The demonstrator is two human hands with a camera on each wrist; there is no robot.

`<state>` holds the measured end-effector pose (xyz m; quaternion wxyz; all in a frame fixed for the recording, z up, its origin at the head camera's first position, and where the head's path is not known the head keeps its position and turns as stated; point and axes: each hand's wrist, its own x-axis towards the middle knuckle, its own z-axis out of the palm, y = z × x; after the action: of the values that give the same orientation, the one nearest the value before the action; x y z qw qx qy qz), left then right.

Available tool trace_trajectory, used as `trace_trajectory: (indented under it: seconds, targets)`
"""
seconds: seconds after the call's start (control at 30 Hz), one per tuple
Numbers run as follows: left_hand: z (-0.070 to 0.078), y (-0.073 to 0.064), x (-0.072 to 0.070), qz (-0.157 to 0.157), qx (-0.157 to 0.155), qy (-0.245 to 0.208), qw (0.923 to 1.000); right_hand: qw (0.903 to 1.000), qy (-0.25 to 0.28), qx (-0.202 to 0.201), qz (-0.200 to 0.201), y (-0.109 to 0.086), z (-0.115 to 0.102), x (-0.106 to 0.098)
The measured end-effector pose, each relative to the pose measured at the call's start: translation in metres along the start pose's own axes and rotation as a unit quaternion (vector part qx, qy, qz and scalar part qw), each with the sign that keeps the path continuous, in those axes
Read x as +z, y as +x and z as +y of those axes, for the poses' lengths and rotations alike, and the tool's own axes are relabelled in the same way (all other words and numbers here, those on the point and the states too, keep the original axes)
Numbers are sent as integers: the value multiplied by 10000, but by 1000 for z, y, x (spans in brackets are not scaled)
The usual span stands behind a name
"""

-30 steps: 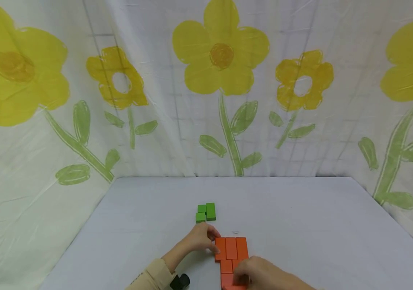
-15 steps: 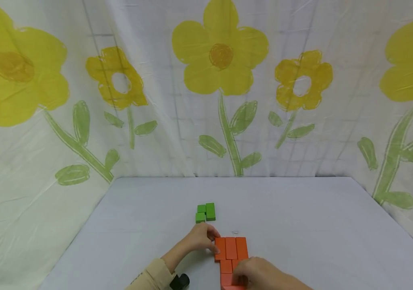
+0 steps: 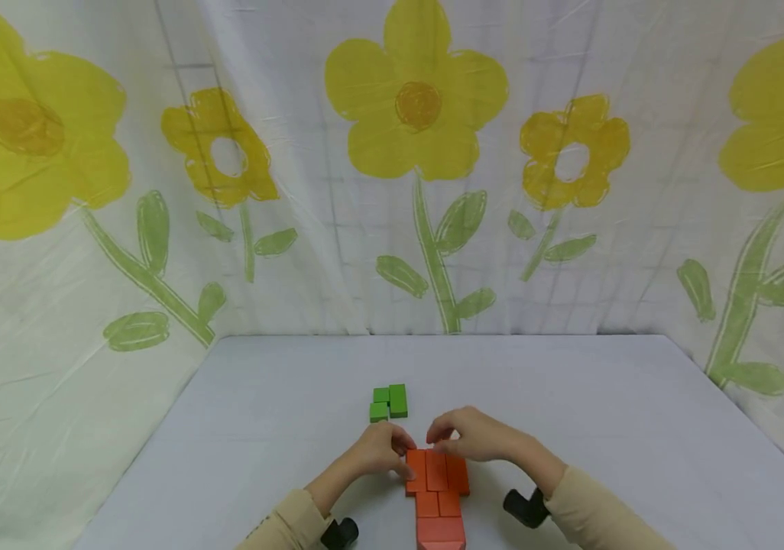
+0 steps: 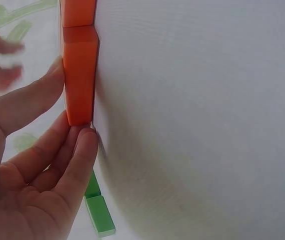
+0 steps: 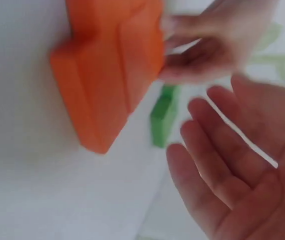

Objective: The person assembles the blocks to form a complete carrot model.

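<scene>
Several orange-red blocks (image 3: 436, 475) lie edge to edge on the white table, three long ones side by side at the far end and a narrower part towards me. My left hand (image 3: 377, 451) holds the long orange block (image 4: 80, 75) at the far left corner, thumb against one face and fingers at its end. Over the far end of the blocks hovers my right hand (image 3: 476, 434), fingers loosely bent and holding nothing. In the right wrist view its fingers (image 5: 207, 170) are spread apart from the blocks. At the near end, a sloped piece (image 3: 441, 545) is partly cut off by the frame.
Three green blocks (image 3: 398, 401) stand together just beyond my left hand. Dark wrist cameras (image 3: 528, 509) hang by both sleeves. Behind the table (image 3: 571, 397) hangs a pale curtain (image 3: 309, 229) printed with yellow flowers.
My right hand has left the near end of the orange blocks and moved forward to hover over their far end. The left hand stays at the far left block.
</scene>
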<state>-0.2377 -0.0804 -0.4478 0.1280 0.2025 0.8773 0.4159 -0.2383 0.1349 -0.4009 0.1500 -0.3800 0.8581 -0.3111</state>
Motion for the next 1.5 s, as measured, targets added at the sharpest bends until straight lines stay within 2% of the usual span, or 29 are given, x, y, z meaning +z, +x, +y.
trace_trajectory:
  seconds: [0.1,0.27,0.47,0.53,0.63,0.8,0.9,1.0,1.1,1.23,1.3,1.4,1.5]
  targets:
    - [-2,1,0,-22,-8,-54,10000,9980,-551,85,302,24,8,4]
    - [-1,1,-1,-83,-54,-167,9998,9928,-1047,351,471,53,14,13]
    - [1,0,-2,-74,-71,-182,9998,9853,-1599,596,61,70,18,22]
    - [2,0,-3,-78,-61,-182,9998,9820,-1806,551,-21,70,19,24]
    - [3,0,-4,-84,-49,-168,9998,9796,-1990,241,140,66,18,23]
    - [5,0,-4,-53,-133,-117,9998,9838,-1712,-140,517,61,12,15]
    - [5,0,-4,-55,-191,-130,9997,9834,-1715,5,594,60,12,14]
    - [3,-1,-2,-91,-216,-143,9996,9786,-2010,173,414,59,17,17]
    - [2,-1,-1,-112,-175,-144,9997,9722,-2316,96,337,58,23,20]
    - [1,-1,0,-83,-135,-155,9998,9678,-2440,-41,620,54,28,19]
    - [0,-1,0,-66,-138,-161,9998,9697,-2338,57,703,52,29,16]
    - [0,-1,0,-41,-142,-165,9998,9746,-2128,308,626,47,30,12]
    - [2,-2,-1,-3,-148,-127,9998,9843,-1583,543,556,44,32,10]
